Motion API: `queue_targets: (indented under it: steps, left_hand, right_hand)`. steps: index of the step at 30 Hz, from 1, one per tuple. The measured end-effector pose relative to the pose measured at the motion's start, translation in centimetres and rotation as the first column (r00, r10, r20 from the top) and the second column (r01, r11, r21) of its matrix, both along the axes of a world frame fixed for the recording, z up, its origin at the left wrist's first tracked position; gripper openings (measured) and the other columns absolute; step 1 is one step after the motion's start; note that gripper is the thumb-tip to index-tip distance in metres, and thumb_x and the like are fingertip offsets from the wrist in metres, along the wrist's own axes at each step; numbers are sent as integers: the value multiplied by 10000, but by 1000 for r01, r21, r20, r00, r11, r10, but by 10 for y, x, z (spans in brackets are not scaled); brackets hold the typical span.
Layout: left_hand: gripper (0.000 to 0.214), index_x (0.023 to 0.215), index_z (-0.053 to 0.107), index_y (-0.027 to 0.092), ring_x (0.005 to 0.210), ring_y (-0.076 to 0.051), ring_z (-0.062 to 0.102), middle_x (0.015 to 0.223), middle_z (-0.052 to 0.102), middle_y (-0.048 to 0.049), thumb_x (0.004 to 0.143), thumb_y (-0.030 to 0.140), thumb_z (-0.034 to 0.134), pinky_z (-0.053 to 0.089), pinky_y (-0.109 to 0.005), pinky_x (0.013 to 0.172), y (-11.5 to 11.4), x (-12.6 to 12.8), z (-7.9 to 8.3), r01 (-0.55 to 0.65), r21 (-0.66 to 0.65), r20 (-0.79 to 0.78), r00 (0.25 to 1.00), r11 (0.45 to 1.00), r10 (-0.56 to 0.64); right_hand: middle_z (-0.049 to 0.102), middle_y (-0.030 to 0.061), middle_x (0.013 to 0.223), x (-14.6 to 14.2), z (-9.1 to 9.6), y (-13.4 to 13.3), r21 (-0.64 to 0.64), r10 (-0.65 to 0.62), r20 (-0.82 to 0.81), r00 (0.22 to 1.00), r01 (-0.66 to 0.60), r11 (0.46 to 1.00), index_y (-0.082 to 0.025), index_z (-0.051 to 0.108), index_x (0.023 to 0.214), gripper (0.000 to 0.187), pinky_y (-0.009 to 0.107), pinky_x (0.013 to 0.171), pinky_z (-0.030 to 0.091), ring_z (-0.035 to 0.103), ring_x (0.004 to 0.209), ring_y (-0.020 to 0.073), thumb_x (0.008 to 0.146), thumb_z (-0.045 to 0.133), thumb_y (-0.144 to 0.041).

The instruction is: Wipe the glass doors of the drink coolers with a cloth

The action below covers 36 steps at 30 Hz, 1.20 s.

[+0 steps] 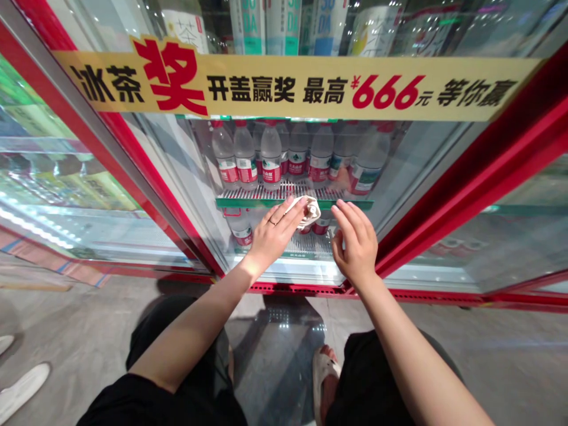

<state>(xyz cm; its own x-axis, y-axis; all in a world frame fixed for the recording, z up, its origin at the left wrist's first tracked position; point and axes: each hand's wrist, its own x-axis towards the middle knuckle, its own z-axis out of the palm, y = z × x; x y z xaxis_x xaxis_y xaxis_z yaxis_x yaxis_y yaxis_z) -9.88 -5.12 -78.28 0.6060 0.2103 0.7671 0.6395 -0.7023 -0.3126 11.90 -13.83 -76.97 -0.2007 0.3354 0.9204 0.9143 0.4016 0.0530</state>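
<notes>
My left hand (271,238), with a ring on one finger, lies with outstretched fingers over a crumpled off-white cloth (312,209). The cloth is against the glass door (412,160) of a red-framed drinks cooler, and part of it is hidden under the fingers. To the right, my right hand (356,244) is held up close to the same glass, fingers extended and slightly bent, holding nothing. Whether its fingertips touch the pane I cannot tell. Behind the glass stand several water bottles (271,155) with red labels on a wire shelf (261,195).
A yellow banner (284,89) with black and red lettering crosses the door above my hands. Red door frames (448,177) rise on both sides. Another cooler section with bottles (75,177) is at left. Another person's white shoe (27,381) shows on the grey floor (89,331).
</notes>
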Motion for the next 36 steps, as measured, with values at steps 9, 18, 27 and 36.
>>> queue_targets:
  steps: [9,18,27,36]
  left_hand:
    - [627,1647,485,195,1622,-187,419,1651,561,-73,1045,19,460,358,-371,1357,0,-9,-1,22,-72,-6,1000,997,-23]
    - [592,1606,521,160,1627,-162,391,1607,608,-54,1037,1,475,287,-328,1385,0,-9,-8,68,15,-40,997,998,-68]
    - [680,1732,322,276,1613,-171,408,1678,517,-28,1086,78,401,274,-340,1392,4,-21,-10,34,-130,54,998,991,-27]
    - [704,1742,292,289,1666,-171,266,1745,444,-11,1076,61,306,219,-380,1409,6,-38,-3,21,-273,-4,1000,962,-23]
  right_hand:
    - [692,131,1533,-2,-2,-3,-14,19,11,1000,-19,1000,-250,394,1707,758,524,1179,591,597,1495,290,986,488,-38]
    - [703,119,1521,-5,-4,-1,-28,26,3,1000,-25,999,-251,422,1693,729,512,1183,588,605,1488,278,997,464,-38]
    - [675,76,1565,-10,-10,0,-123,-41,22,999,43,991,-265,463,1668,672,542,1230,556,552,1541,270,1021,398,-95]
    - [553,24,1685,-16,-14,6,-269,-65,17,998,67,961,-295,375,1711,750,575,1333,424,380,1650,249,985,390,-108]
